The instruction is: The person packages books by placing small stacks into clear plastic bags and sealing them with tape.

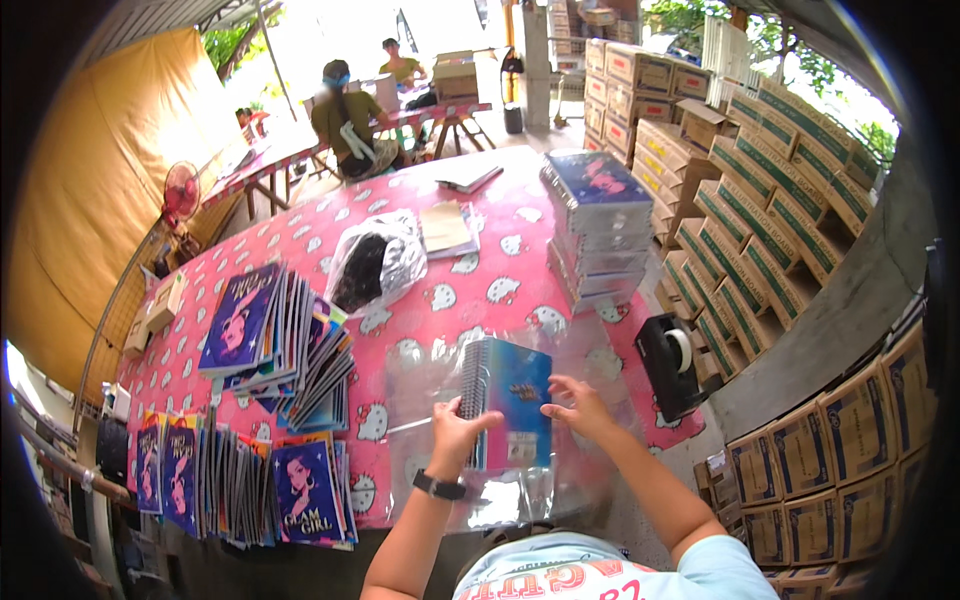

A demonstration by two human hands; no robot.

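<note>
Lying open across the spiral of a blue notebook (522, 385): left hand (460, 438) | right hand (583, 408) is hanging open beside the opposite edge, contact unclear | notebook is lying between them, looking light, stiff, slippery; probably holding best by its long edges
</note>
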